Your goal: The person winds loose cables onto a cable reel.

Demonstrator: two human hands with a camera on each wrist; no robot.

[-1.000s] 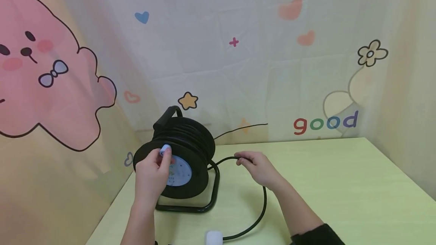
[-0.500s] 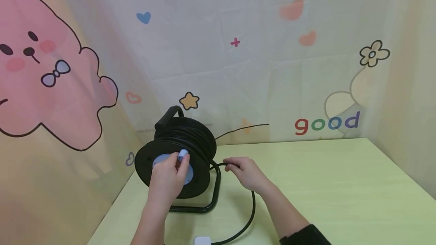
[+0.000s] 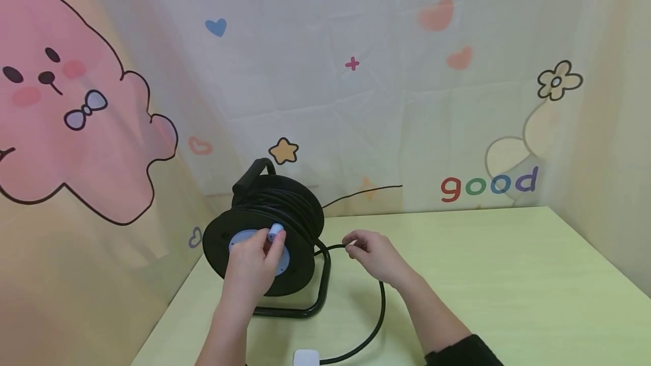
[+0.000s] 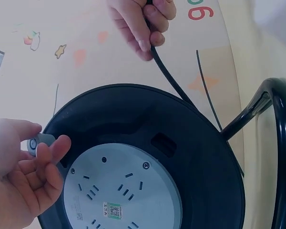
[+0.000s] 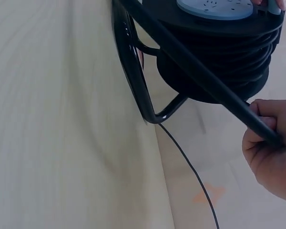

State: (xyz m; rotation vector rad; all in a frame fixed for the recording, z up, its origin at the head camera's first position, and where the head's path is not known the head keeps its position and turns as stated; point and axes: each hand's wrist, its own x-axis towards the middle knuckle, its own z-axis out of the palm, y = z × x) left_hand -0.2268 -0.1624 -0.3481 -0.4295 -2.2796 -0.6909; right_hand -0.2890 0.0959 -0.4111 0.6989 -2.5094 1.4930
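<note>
A black cable reel with cord wound on its drum stands on a tubular frame at the left of the table. My left hand pinches the pale blue crank knob on the reel's face between thumb and fingers. The round blue socket panel shows fully only in part in the left wrist view, beside that hand. To the right of the reel, my right hand holds the black cable, which runs from the drum through its curled fingers. Below, the cable curves to a white plug at the front.
The pale yellow-green table reaches to a printed cloth backdrop behind. Another cloth panel with a pink cartoon figure hangs at the left. The reel's carrying handle rises at its top.
My left hand has carried the knob rightward and slightly down around the reel's face. My right hand moved left toward the reel with the cable, then slightly back right. The white plug shifted left overall.
</note>
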